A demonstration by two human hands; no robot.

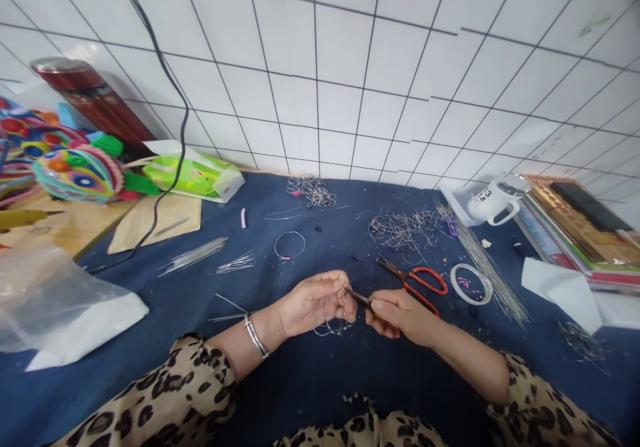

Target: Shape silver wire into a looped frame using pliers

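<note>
A bent, looped piece of thin silver wire hangs from my left hand, whose thumb and fingers are pinched on it. My right hand is wrapped round the handles of dark pliers. The pliers' tip meets the wire at my left fingertips; the exact bite is too small to make out. Just beyond my right hand lie red-handled scissors. A wire ring with a pink bit rests on the blue cloth past my left hand.
Cut wires lie at left, with tangled wire piles behind. Long wires, a white ring-shaped dish and a mug are at right. A black cable hangs at left near a green packet. A tiled wall bounds the back.
</note>
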